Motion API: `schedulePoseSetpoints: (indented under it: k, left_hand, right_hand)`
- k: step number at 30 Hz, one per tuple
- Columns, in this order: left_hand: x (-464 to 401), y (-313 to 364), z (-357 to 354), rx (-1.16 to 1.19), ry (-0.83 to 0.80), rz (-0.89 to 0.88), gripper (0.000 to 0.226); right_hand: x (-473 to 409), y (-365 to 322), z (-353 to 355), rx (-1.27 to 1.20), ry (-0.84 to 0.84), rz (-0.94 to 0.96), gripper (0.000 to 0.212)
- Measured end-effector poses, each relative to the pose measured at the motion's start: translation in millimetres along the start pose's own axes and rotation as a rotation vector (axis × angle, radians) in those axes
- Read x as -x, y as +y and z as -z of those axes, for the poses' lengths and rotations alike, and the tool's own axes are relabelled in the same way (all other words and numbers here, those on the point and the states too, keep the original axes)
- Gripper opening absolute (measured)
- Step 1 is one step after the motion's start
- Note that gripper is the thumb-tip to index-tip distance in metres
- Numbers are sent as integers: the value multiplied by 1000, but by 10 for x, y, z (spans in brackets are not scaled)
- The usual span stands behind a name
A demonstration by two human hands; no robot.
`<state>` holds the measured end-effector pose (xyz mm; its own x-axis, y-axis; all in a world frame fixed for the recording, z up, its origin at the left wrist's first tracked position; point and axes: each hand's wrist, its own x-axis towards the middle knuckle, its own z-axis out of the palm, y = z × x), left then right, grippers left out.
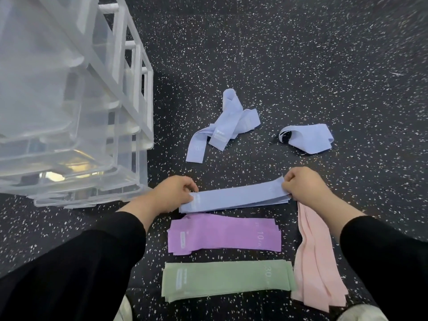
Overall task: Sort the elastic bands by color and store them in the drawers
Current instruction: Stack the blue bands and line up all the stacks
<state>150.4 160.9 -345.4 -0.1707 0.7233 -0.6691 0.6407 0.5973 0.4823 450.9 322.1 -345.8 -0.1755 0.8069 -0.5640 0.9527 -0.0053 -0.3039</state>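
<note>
Sorting step: left hand (172, 193) & right hand (301, 184) are each pinching an end of blue stack (234, 199), frame centre. Next: loose blue bands (222, 126), upper centre, need adding.

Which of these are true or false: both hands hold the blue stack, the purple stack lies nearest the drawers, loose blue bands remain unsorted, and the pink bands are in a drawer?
1. Both the left hand and right hand hold the blue stack. True.
2. The purple stack lies nearest the drawers. False: the blue stack lies nearer.
3. Loose blue bands remain unsorted. True.
4. The pink bands are in a drawer. False: they lie on the floor.
</note>
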Motion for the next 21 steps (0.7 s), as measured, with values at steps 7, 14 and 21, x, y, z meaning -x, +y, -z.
schedulePoseSetpoints:
  k: [7, 14, 21]
  left_hand:
    - [-16, 313, -94, -377, 261, -197, 34]
    - [-132, 711, -197, -201, 292, -231, 43]
    - [-213, 938, -201, -105, 266, -273, 29]
  right_hand:
    - [-138, 95, -2, 9, 298, 118, 29]
    - [-449, -35, 360, 294, 279, 209, 41]
    - [-789, -122, 453, 678, 72, 255, 43]
